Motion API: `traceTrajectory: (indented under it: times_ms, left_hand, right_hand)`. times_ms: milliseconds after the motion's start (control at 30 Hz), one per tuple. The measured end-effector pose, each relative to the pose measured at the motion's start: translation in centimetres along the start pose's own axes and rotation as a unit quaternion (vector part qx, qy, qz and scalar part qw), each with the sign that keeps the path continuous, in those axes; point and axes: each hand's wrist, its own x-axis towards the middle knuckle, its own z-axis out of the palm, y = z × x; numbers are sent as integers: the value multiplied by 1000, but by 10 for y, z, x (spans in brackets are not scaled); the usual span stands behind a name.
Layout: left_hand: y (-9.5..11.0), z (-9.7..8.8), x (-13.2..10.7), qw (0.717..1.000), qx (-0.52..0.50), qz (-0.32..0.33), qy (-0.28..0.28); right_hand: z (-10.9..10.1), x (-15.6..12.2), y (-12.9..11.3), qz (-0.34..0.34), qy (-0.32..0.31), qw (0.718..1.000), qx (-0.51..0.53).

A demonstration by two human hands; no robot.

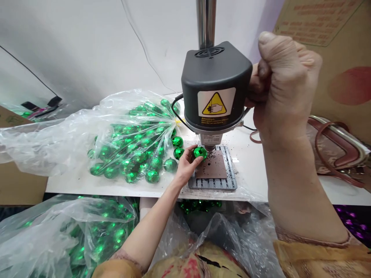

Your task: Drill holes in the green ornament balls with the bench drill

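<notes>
My left hand (187, 164) pinches a shiny green faceted ball (199, 153) between thumb and fingers, beside the chuck (209, 147) of a small black drill press (216, 85). Under the ball lies a brown square board (214, 166) with a dark hole, scattered with dark chips, on a slotted metal base (230, 181). High at the right side of the machine head, my right hand (286, 73) is closed round the press's feed handle, which the fingers almost wholly hide. Whether the ball touches the drill bit cannot be seen.
A clear plastic bag (66, 135) of green balls spreads over the white table (252, 181) at left, with loose balls (177, 141) near the press. Another bag (98, 235) of green balls sits below the front edge. At right are a handbag (333, 150) and a cardboard box (342, 65).
</notes>
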Motion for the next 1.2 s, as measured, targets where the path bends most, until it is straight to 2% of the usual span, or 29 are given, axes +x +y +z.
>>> traceTrajectory:
  times_ms: [100,233,433,567,967,1200]
  left_hand:
    - [-10,2,1,998,46,19,-29]
    - [-14,3,2,991,111,47,-63]
    - [-6,2,-3,981,137,63,-119]
    - [-3,2,-7,978,164,52,-119]
    - [-4,11,-11,992,103,28,-71]
    - [-2,12,-11,991,113,28,-71]
  right_hand:
    - [2,0,-2,16,47,998,30]
    - [4,-2,-1,5,41,998,41]
    - [4,-2,-1,8,47,998,30]
    - [4,-2,-3,8,45,998,30]
    - [3,-5,0,-12,43,997,65]
    - [2,-46,-2,-146,84,985,-21]
